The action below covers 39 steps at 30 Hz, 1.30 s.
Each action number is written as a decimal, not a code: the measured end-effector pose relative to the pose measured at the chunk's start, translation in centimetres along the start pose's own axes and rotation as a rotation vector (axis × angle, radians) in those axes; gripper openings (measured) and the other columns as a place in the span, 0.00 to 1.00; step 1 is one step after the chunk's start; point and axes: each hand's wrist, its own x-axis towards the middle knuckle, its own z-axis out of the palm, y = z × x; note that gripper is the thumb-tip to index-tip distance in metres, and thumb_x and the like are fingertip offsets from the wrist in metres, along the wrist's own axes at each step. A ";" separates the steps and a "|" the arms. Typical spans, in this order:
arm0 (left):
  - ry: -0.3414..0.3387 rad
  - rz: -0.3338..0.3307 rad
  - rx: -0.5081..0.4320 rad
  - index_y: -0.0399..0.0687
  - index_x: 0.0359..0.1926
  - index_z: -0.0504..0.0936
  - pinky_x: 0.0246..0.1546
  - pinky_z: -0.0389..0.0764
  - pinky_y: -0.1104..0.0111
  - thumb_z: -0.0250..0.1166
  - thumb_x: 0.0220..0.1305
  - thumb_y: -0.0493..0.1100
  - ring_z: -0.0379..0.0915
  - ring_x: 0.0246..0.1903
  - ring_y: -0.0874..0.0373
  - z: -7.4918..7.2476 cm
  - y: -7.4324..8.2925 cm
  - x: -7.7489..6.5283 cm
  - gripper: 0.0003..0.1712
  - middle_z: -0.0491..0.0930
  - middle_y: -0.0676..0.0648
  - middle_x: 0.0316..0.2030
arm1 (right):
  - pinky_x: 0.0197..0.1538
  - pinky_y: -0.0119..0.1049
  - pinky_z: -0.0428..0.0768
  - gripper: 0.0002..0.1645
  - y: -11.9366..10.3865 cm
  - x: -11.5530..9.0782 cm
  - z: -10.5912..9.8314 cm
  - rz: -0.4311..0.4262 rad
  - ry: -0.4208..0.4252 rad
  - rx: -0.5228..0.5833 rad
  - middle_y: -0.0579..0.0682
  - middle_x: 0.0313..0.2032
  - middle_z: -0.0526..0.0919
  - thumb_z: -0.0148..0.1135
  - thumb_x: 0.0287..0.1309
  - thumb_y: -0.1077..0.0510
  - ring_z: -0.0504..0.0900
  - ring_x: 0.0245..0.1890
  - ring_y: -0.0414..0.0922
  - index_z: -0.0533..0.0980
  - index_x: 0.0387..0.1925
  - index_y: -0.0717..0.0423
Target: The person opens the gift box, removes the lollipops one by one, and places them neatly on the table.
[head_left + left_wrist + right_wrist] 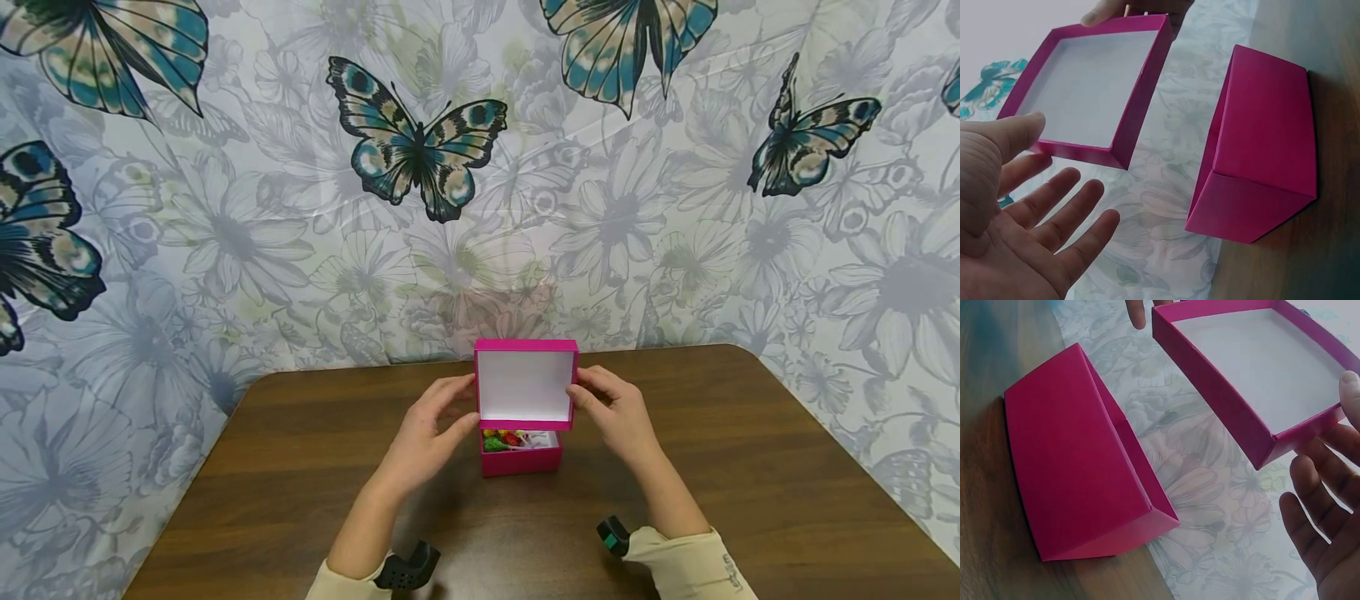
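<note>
Between both hands a pink box lid [525, 385] is held up, its white inside facing me. The left hand [427, 429] pinches the lid's left side with thumb and index finger, the other fingers spread below in the left wrist view. On the opposite side the right hand [617, 410] grips the lid the same way, its thumb [1350, 394] on the rim. Just beneath, the pink box [522, 462] stands uncovered on the table. Small colourful items [504, 440], green, red and yellow, show inside it along with something whitish; the lid hides part of the opening.
The brown wooden table [300, 483] reaches back to a wall cloth [285, 208] printed with butterflies and flowers. Dark bands [408, 567] are worn at both wrists, next to cream sleeves [690, 567].
</note>
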 end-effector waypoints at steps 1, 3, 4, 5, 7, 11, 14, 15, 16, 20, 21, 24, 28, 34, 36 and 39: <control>0.004 -0.013 -0.006 0.47 0.68 0.72 0.57 0.80 0.48 0.68 0.65 0.39 0.78 0.58 0.47 0.1 0.0 0.0 0.31 0.77 0.46 0.61 | 0.38 0.27 0.84 0.15 0.0 0.0 0.0 0.011 -0.007 0.014 0.56 0.38 0.84 0.65 0.64 0.62 0.80 0.33 0.34 0.83 0.50 0.63; 0.016 -0.038 -0.007 0.47 0.67 0.73 0.56 0.80 0.49 0.69 0.64 0.38 0.79 0.56 0.49 0.2 0.1 0.0 0.31 0.78 0.46 0.58 | 0.39 0.28 0.85 0.15 -0.1 0.0 0.1 0.037 -0.020 0.043 0.58 0.39 0.84 0.64 0.65 0.61 0.81 0.34 0.35 0.83 0.51 0.63; 0.024 -0.052 -0.008 0.48 0.67 0.73 0.56 0.81 0.49 0.69 0.63 0.38 0.79 0.56 0.50 0.3 0.1 0.1 0.31 0.79 0.47 0.57 | 0.39 0.28 0.85 0.16 -0.1 0.0 0.1 0.050 -0.024 0.054 0.59 0.40 0.85 0.63 0.66 0.60 0.82 0.34 0.35 0.82 0.51 0.63; 0.035 -0.062 -0.003 0.48 0.66 0.74 0.56 0.81 0.49 0.70 0.63 0.38 0.80 0.55 0.50 0.4 0.1 0.1 0.31 0.80 0.47 0.56 | 0.39 0.28 0.85 0.16 -0.1 -0.1 0.2 0.062 -0.025 0.066 0.60 0.40 0.85 0.63 0.66 0.60 0.82 0.34 0.35 0.82 0.52 0.63; 0.060 -0.081 -0.004 0.48 0.65 0.75 0.55 0.81 0.49 0.70 0.62 0.38 0.81 0.54 0.50 0.6 0.2 0.1 0.30 0.81 0.47 0.55 | 0.39 0.29 0.86 0.16 -0.1 0.0 0.3 0.085 -0.022 0.091 0.62 0.41 0.85 0.62 0.67 0.60 0.83 0.33 0.36 0.82 0.51 0.64; 0.111 -0.130 -0.013 0.52 0.63 0.76 0.52 0.84 0.56 0.71 0.61 0.38 0.82 0.51 0.52 0.9 0.1 0.1 0.29 0.84 0.48 0.52 | 0.38 0.32 0.87 0.16 0.1 -0.1 0.6 0.135 -0.014 0.114 0.65 0.41 0.86 0.62 0.67 0.59 0.84 0.31 0.38 0.82 0.50 0.66; 0.131 -0.164 -0.064 0.53 0.63 0.77 0.49 0.84 0.66 0.70 0.62 0.38 0.83 0.50 0.54 1.1 0.0 0.1 0.28 0.84 0.48 0.54 | 0.37 0.33 0.86 0.15 0.1 -0.2 0.9 0.180 -0.011 0.114 0.64 0.38 0.86 0.62 0.67 0.58 0.84 0.30 0.39 0.83 0.48 0.66; 0.133 -0.171 -0.085 0.53 0.62 0.77 0.49 0.83 0.69 0.70 0.62 0.38 0.83 0.50 0.54 1.1 -0.1 0.1 0.27 0.83 0.48 0.55 | 0.36 0.33 0.86 0.15 0.0 -0.2 0.9 0.191 -0.009 0.115 0.64 0.37 0.86 0.63 0.66 0.58 0.84 0.29 0.40 0.83 0.48 0.65; 0.134 -0.174 -0.105 0.53 0.63 0.77 0.49 0.83 0.70 0.70 0.62 0.38 0.83 0.50 0.54 1.1 -0.1 0.2 0.28 0.83 0.47 0.56 | 0.36 0.33 0.85 0.15 0.0 -0.2 1.0 0.201 -0.007 0.113 0.63 0.35 0.86 0.63 0.66 0.58 0.83 0.29 0.40 0.84 0.47 0.65; 0.120 -0.177 -0.147 0.59 0.67 0.73 0.49 0.84 0.68 0.70 0.62 0.38 0.84 0.49 0.51 1.0 -0.4 0.2 0.33 0.82 0.45 0.58 | 0.32 0.31 0.82 0.14 0.1 -0.2 1.2 0.211 -0.005 0.105 0.59 0.30 0.84 0.63 0.67 0.58 0.81 0.27 0.41 0.85 0.44 0.64; 0.114 -0.179 -0.148 0.62 0.68 0.71 0.49 0.84 0.67 0.70 0.63 0.38 0.84 0.48 0.51 1.0 -0.4 0.2 0.35 0.82 0.44 0.58 | 0.32 0.31 0.81 0.13 0.1 -0.2 1.2 0.213 -0.008 0.100 0.58 0.29 0.83 0.62 0.67 0.58 0.80 0.27 0.41 0.85 0.44 0.64; 0.096 -0.188 -0.157 0.68 0.72 0.67 0.47 0.85 0.68 0.70 0.63 0.39 0.84 0.46 0.51 0.8 -0.4 0.2 0.39 0.81 0.42 0.59 | 0.31 0.30 0.79 0.15 0.2 -0.1 1.3 0.252 -0.021 0.093 0.57 0.29 0.83 0.62 0.67 0.56 0.78 0.27 0.40 0.85 0.46 0.63; 0.091 -0.204 -0.182 0.69 0.72 0.67 0.42 0.85 0.71 0.69 0.63 0.38 0.84 0.45 0.50 0.8 -0.3 0.3 0.40 0.80 0.41 0.59 | 0.32 0.30 0.80 0.18 0.2 -0.1 1.4 0.315 -0.040 0.089 0.59 0.29 0.82 0.60 0.69 0.55 0.77 0.27 0.38 0.83 0.49 0.65; 0.118 -0.250 -0.252 0.68 0.70 0.70 0.38 0.88 0.66 0.68 0.63 0.34 0.84 0.43 0.49 0.6 -0.3 0.4 0.38 0.81 0.40 0.58 | 0.35 0.30 0.83 0.21 0.3 -0.1 1.7 0.269 -0.065 0.123 0.61 0.36 0.85 0.60 0.69 0.54 0.81 0.28 0.39 0.80 0.56 0.64; 0.129 -0.266 -0.278 0.67 0.70 0.70 0.38 0.88 0.65 0.67 0.63 0.33 0.84 0.44 0.49 0.4 -0.3 0.4 0.38 0.81 0.40 0.58 | 0.37 0.30 0.84 0.22 0.5 -0.2 1.7 0.216 -0.074 0.124 0.61 0.42 0.85 0.60 0.69 0.55 0.81 0.31 0.39 0.77 0.61 0.61; 0.139 -0.283 -0.292 0.66 0.70 0.70 0.38 0.88 0.65 0.66 0.64 0.33 0.84 0.44 0.49 0.0 -0.3 0.4 0.37 0.80 0.39 0.58 | 0.40 0.29 0.83 0.27 0.7 -0.3 2.0 0.104 -0.085 0.113 0.60 0.50 0.82 0.61 0.68 0.59 0.81 0.36 0.38 0.72 0.67 0.55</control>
